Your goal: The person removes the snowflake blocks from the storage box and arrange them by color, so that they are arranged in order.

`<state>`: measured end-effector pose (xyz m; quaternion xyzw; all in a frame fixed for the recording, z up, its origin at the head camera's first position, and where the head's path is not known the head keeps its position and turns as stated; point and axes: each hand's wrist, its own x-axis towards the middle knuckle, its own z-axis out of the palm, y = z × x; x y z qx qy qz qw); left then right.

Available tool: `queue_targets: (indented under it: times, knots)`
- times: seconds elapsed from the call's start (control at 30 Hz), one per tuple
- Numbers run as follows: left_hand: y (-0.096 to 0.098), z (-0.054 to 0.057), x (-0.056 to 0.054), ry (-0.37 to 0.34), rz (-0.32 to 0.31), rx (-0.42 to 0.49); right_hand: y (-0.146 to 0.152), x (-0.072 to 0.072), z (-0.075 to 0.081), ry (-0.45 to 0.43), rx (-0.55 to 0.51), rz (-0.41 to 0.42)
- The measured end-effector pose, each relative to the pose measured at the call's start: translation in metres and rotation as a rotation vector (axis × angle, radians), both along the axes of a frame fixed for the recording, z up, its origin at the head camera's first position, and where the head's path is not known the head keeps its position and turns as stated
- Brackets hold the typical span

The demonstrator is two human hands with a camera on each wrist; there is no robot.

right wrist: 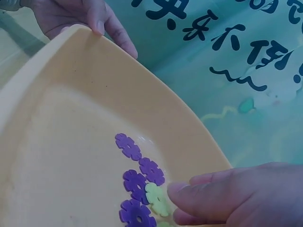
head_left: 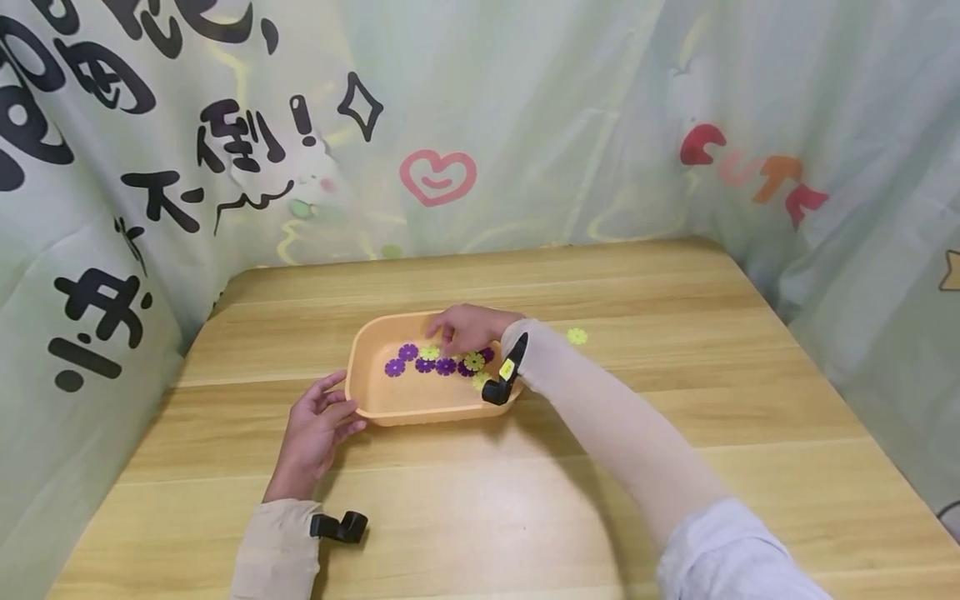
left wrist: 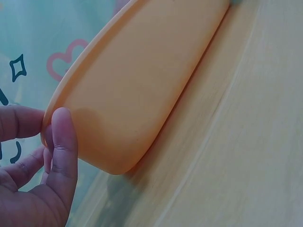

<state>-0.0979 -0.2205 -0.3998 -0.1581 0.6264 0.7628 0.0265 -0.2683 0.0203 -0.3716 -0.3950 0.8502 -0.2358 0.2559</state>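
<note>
An orange plastic tray (head_left: 420, 400) stands on the table, holding several purple snowflake discs (right wrist: 130, 178) and a few yellow-green snowflake discs (right wrist: 152, 195). My left hand (head_left: 318, 425) pinches the tray's left end, its thumb against the near side of the wall and its fingers around the rim. Inside the tray, my right hand (head_left: 471, 327) hovers low over the discs, fingers bent loosely downward. In the right wrist view its thumb is close beside a yellow-green disc, and no disc shows between the fingers. Part of the pile lies hidden under that hand and forearm.
A lone yellow-green disc (head_left: 577, 336) lies on the wooden table (head_left: 675, 333) to the right of the tray. A printed curtain (head_left: 540, 125) hangs behind the table and along both sides. Each wrist carries a black camera mount (head_left: 339, 527).
</note>
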Motion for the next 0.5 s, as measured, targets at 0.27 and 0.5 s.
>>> queue_targets:
  times: [0.27, 0.5]
  knots:
    - [-0.002, 0.001, 0.0, 0.011, 0.004, -0.005, -0.011, -0.002, -0.004, -0.164, 0.017, -0.049]
    - [-0.001, 0.002, 0.001, -0.008, -0.001, 0.014, -0.015, -0.001, -0.008, -0.169, 0.069, -0.046]
